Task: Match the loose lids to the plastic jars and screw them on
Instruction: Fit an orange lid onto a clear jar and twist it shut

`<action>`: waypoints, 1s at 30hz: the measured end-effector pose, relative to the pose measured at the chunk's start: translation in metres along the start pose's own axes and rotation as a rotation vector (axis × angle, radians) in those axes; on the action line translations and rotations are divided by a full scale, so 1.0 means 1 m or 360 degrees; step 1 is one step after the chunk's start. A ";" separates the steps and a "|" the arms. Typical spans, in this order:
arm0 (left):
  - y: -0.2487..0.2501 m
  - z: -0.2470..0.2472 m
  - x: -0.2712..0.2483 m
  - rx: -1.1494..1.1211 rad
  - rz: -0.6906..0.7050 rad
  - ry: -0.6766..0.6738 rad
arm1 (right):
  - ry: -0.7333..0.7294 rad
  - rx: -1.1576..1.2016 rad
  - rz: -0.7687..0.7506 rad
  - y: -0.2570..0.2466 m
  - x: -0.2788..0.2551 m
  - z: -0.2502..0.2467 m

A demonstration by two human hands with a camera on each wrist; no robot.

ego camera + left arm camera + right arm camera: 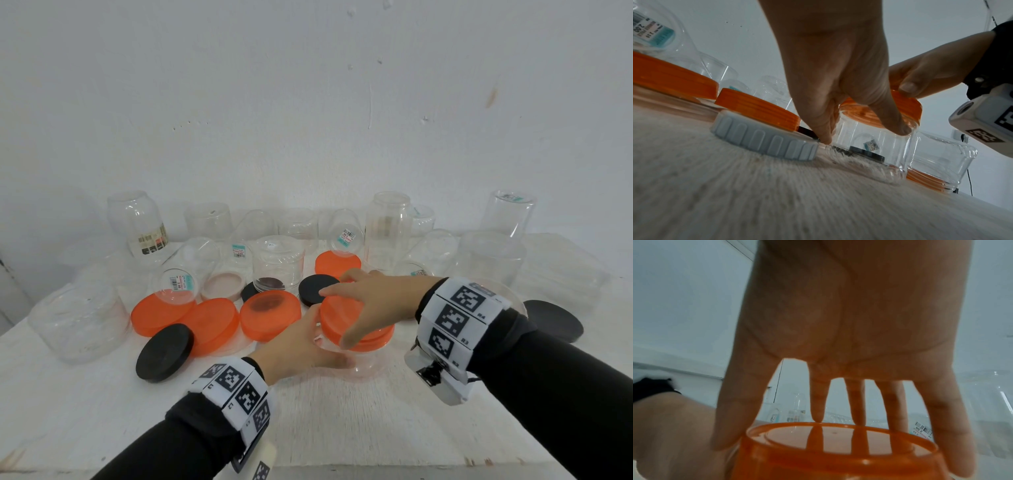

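Note:
A small clear plastic jar stands upright near the middle of the white table, with an orange lid sitting on its mouth. My left hand grips the jar's side from the left; its fingers reach down the clear wall. My right hand lies over the lid from the right. Its thumb is on the near rim and its fingers are spread down around the lid's edge. How far the lid is threaded on is hidden.
Loose orange lids and black lids lie just left of and behind the jar. Another black lid lies at the right. Several upturned clear jars line the wall. The table's front edge is near me.

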State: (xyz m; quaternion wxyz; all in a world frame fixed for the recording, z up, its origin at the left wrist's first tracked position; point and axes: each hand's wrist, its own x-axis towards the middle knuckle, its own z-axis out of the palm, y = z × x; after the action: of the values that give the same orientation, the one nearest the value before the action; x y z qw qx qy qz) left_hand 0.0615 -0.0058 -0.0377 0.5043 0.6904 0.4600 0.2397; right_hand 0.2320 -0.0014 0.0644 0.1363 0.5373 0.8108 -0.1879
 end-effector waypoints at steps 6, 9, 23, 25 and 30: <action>0.001 -0.001 0.000 0.0041 0.0004 -0.0011 | 0.0110 -0.0063 0.0080 0.000 0.005 0.007; 0.001 0.000 0.000 0.0041 0.0014 -0.0012 | 0.0085 -0.0084 0.0106 -0.001 0.006 0.008; 0.001 0.000 -0.001 0.0011 -0.0023 -0.0022 | 0.0063 -0.0127 0.0059 -0.003 0.005 0.012; 0.001 0.001 -0.001 0.0001 -0.0029 -0.0009 | 0.0009 -0.0081 0.0044 0.000 0.002 0.009; 0.000 0.001 -0.001 0.0001 -0.0005 0.0004 | 0.0114 0.0039 -0.0020 0.009 0.000 0.017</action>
State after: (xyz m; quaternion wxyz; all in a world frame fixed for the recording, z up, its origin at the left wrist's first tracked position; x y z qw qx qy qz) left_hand 0.0622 -0.0068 -0.0381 0.5038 0.6895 0.4619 0.2395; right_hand 0.2406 -0.0063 0.0478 0.0995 0.5401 0.8162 -0.1793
